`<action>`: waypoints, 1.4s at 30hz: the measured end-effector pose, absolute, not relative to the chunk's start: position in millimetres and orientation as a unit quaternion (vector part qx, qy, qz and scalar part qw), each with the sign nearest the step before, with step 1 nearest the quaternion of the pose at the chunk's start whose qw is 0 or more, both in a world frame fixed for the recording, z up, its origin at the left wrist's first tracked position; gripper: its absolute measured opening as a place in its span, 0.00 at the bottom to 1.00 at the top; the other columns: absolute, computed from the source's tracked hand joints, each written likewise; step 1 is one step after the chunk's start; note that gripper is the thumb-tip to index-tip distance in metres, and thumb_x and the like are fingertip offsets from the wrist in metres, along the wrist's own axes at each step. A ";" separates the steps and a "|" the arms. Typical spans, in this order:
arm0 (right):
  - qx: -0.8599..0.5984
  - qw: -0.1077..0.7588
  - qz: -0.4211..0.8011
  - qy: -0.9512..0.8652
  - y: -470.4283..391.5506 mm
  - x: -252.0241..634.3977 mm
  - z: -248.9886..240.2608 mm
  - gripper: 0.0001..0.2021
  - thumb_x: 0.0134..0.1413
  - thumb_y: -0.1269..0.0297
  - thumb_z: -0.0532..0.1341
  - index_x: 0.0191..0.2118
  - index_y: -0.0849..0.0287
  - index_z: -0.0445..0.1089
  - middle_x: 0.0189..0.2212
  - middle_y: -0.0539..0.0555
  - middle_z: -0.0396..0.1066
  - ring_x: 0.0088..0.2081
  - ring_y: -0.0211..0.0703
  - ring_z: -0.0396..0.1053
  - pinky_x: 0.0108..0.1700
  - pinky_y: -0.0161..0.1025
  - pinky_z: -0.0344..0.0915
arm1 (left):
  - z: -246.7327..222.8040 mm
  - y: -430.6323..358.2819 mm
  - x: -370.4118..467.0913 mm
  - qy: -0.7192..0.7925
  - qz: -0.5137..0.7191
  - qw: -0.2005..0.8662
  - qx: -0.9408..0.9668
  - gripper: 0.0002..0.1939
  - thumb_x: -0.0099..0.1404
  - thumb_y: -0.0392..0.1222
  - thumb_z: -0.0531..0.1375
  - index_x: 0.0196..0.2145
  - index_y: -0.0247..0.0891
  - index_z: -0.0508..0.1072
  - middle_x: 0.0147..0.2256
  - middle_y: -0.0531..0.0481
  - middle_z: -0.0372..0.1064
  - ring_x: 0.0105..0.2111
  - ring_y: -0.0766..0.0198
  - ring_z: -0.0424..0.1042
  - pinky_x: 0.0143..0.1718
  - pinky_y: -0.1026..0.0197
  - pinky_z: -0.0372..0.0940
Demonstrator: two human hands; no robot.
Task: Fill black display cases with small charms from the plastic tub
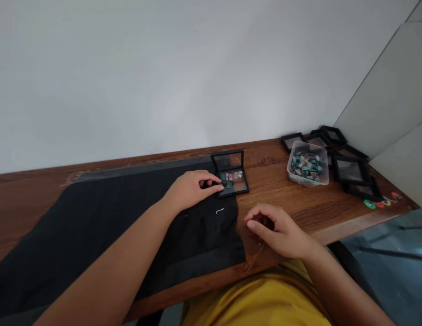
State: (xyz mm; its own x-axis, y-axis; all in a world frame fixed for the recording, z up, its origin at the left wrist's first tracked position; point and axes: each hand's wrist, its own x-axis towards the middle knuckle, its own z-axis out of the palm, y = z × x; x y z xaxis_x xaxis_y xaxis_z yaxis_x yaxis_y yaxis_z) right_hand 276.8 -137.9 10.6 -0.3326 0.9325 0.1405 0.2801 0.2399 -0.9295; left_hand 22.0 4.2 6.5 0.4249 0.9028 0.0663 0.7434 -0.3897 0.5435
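A small black display case (243, 177) stands with its lid raised on the black cloth. Rows of polished stones (235, 175) lie in it, green, pinkish and pale, with a green stone (229, 185) set lower. At the case's left side is my left hand (193, 189), thumb and fingertips brought close together at its edge. Whether a small stone or the rim is between them is hidden. My right hand (274, 228) rests near the table's front edge, right of the cloth. Its fingers are curled in, thumb by the index finger; the palm is hidden.
A clear plastic tub (308, 179) of mixed polished stones sits on the wooden table to the right. Several black frames (350, 171) are piled beyond it. Round stickers (369, 204) lie near the right edge. The black cloth (105, 213) spreads left, with a white wall behind.
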 end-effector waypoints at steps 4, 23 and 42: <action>-0.441 0.372 0.437 -0.690 -137.9 277.0 11.2 0.07 0.67 0.62 0.60 0.39 0.58 0.74 0.32 0.50 0.73 0.32 0.37 0.67 0.36 0.35 0.62 | 9.1 0.5 25.4 0.523 0.155 0.220 0.809 0.20 0.61 0.61 0.64 0.41 0.46 0.85 0.31 0.51 0.75 0.28 0.62 0.65 0.30 0.60 0.58; -0.447 0.369 0.438 -0.688 -137.0 275.9 11.1 0.07 0.66 0.62 0.61 0.39 0.58 0.74 0.32 0.50 0.73 0.32 0.37 0.67 0.35 0.35 0.62 | 6.4 2.0 26.3 0.495 0.195 0.239 0.812 0.15 0.60 0.55 0.67 0.38 0.44 0.86 0.30 0.50 0.77 0.29 0.60 0.71 0.33 0.59 0.65; -0.446 0.369 0.436 -0.689 -137.8 276.0 11.1 0.07 0.66 0.61 0.60 0.39 0.57 0.73 0.32 0.50 0.74 0.32 0.37 0.67 0.35 0.35 0.63 | 28.4 -20.4 39.5 0.385 0.377 0.554 0.635 0.21 0.49 0.57 0.76 0.33 0.39 0.82 0.31 0.48 0.81 0.28 0.64 0.74 0.36 0.56 0.74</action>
State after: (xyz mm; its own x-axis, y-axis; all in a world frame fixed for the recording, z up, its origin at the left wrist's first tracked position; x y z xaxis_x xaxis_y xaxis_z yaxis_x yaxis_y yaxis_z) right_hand 276.0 -137.8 11.1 -0.3308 0.9360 0.1200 0.2929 0.2228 -0.9298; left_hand 39.5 -20.4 28.4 0.4193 0.9063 0.0522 0.0709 -0.0900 0.9934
